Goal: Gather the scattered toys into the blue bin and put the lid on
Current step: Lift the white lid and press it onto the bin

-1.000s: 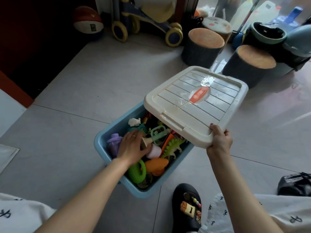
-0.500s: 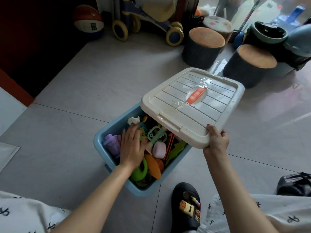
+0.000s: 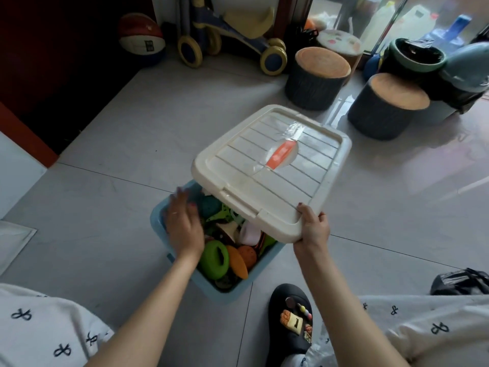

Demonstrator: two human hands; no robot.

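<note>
A black clog (image 3: 291, 321) studded with small charms is seen nearest, on smooth glossy grey floor tiles (image 3: 105, 181). Just beyond it, a rectangular blue plastic bin (image 3: 225, 290) is filled with toys (image 3: 232, 250), among them a green ring (image 3: 214, 258) and rounded orange pieces. The left hand (image 3: 182, 226) is laid flat, fingers straight, over the toys at the bin's left side. A cream ribbed plastic lid (image 3: 270, 178) with an orange handle under shiny tape is held tilted above the bin's far half, its near corner grasped by the right hand (image 3: 312, 229). Farther off, two stump-shaped stools (image 3: 320, 75) and a basketball (image 3: 140, 35) are seen.
</note>
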